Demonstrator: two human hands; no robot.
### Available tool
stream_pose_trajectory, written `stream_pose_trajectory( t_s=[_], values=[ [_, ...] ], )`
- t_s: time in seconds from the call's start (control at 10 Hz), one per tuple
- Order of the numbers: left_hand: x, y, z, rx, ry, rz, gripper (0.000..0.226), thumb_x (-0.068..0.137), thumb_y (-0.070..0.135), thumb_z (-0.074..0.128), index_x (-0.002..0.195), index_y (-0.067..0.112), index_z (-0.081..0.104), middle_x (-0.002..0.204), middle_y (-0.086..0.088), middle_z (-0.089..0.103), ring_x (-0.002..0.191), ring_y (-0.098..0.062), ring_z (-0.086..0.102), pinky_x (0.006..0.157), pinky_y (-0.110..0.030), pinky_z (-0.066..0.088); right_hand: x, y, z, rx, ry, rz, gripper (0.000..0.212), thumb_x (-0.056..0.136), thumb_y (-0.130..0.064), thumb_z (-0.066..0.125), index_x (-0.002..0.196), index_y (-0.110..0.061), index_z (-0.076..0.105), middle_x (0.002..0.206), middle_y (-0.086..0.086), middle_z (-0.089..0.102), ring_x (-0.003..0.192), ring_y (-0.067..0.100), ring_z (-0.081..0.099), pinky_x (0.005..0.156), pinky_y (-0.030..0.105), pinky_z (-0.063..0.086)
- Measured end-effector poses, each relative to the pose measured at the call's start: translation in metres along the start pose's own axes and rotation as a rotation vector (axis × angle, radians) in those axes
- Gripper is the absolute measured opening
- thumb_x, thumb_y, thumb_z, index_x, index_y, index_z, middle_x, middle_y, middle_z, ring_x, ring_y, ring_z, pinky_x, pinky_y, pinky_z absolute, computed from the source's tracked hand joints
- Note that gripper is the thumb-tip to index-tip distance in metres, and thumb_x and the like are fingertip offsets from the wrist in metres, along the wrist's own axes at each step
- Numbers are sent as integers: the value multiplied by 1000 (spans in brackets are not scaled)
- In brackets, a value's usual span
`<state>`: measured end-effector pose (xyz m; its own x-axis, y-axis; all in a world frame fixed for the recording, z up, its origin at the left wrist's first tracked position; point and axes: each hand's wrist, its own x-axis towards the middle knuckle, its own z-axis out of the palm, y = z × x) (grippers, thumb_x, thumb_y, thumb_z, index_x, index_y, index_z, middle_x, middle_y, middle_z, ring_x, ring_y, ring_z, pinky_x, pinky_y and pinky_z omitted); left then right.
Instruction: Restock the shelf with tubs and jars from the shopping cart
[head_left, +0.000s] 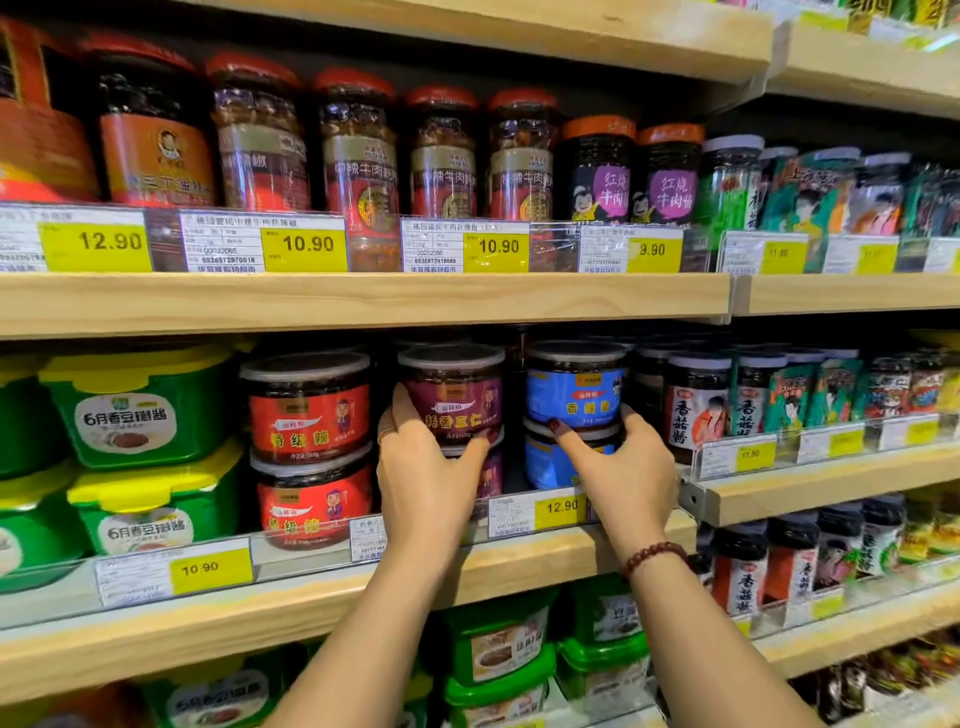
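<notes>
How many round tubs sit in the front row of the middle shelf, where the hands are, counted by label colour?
Red-label tubs: 2
Purple-label tubs: 2, with the left hand gripping the upper one
Blue-label tubs: 2, with the right hand gripping the upper one
Total: 6

1. Yellow price tag (96, 241) reading 12.90, upper left.
2. Two 10.90 tags (306, 244) (496, 247) to its right, in a clear plastic strip (551, 249).
3. Lower down: a 10.90 tag (210, 569) at left, a 12.90 tag (561, 506) in the middle.
</notes>
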<state>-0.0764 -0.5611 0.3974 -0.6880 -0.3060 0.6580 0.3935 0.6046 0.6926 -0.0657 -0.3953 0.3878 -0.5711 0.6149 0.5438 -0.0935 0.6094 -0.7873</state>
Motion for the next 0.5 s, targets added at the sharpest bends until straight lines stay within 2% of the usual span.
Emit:
stream_pose_trajectory(
  t_s=[0.1, 0.2, 0.3, 0.4, 0.5],
  values=[
    [0, 0, -2, -3, -23, -11, 81, 69, 39, 77, 134, 4, 42, 105, -18, 60, 98, -37, 55, 78, -37, 46, -2, 4, -4, 81, -51, -24, 68, 74, -51, 74, 129, -15, 55, 123, 2, 61, 111, 21, 58, 80, 31, 47],
    [-6, -2, -10, -54, -35, 49, 81, 71, 38, 77, 137, 7, 40, 119, -15, 57, 111, -30, 50, 88, -33, 42, -17, 7, -13, 179, -64, -86, 69, 74, -46, 76, 132, -16, 54, 127, -1, 58, 116, 16, 55, 95, 35, 48],
    [-18, -4, -27, -98, -41, 127, 81, 74, 39, 74, 141, 12, 37, 132, -8, 50, 122, -20, 44, 92, -18, 31, -39, 8, -25, 241, -64, -128, 66, 74, -37, 78, 132, -17, 54, 124, -4, 57, 114, 11, 53, 95, 30, 45],
    [-38, -14, -47, -133, -51, 171, 79, 76, 35, 74, 142, 15, 37, 140, -1, 44, 129, -11, 40, 102, -20, 29, -68, 9, -33, 293, -106, -146, 64, 74, -36, 78, 131, -20, 54, 120, -10, 54, 114, 6, 50, 98, 30, 45],
    [-56, -26, -60, -160, -55, 186, 74, 77, 37, 72, 141, 19, 40, 139, 6, 44, 127, -1, 37, 101, -11, 29, -87, 13, -36, 329, -136, -182, 62, 74, -43, 73, 130, -23, 54, 123, -12, 54, 118, 5, 48, 99, 26, 41]
  ],
)
